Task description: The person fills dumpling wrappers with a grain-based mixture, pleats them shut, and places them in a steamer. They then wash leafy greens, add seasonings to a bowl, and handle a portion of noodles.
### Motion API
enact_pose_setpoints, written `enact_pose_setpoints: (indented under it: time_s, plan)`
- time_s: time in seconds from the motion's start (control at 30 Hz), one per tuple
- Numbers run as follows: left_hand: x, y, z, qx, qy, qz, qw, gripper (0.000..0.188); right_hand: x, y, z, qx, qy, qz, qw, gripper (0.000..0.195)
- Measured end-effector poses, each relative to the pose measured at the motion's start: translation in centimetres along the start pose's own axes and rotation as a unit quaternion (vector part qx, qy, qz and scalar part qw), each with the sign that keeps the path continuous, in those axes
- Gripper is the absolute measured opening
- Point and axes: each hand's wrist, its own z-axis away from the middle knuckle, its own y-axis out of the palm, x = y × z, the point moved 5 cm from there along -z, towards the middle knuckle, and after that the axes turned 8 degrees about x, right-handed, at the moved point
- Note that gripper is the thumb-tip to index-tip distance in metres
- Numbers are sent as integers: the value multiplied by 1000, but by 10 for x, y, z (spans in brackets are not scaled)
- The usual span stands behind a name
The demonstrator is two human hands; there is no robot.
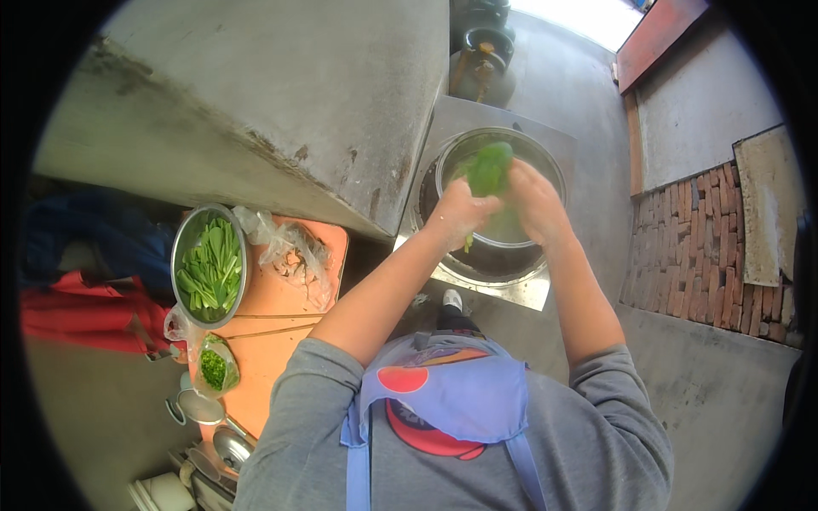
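My left hand [461, 214] is closed around a small bunch of leafy greens [491, 169]. The leaves stick up above it, blurred by motion, and a bit of stem shows below. My right hand [538, 201] is right beside the leaves, fingertips at their edge; whether it grips them is hidden. Both hands are over a round metal pot [561, 172], whose inside looks hazy and pale green. It sits in a wider dark ring on a metal-topped stove [527, 292].
To the left, an orange table [268, 364] bears a steel bowl of leafy greens [214, 271], a bag of chopped greens [214, 370], chopsticks [275, 316], a clear plastic bag [297, 255] and a metal lid [231, 447]. A concrete wall edge [383, 220] juts out nearby; bricks [696, 249] are stacked rightward.
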Motion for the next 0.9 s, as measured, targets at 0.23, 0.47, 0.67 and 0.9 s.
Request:
enact_pose_setpoints:
  time_s: [0.23,0.47,0.67,0.9]
  plan:
    - [22,17,-9,61,-44,80,994,23,13,33,-10,-78,-54,-12,995,25]
    - [24,-1,-49,-176,76,91,977,36,28,-33,-13,-129,-190,-36,973,25]
    - [64,-16,-73,-123,32,170,977,47,-5,-34,-11,-266,-79,304,911,27]
    - [84,-68,45,-103,99,355,924,19,-50,128,21,-43,-193,431,880,17]
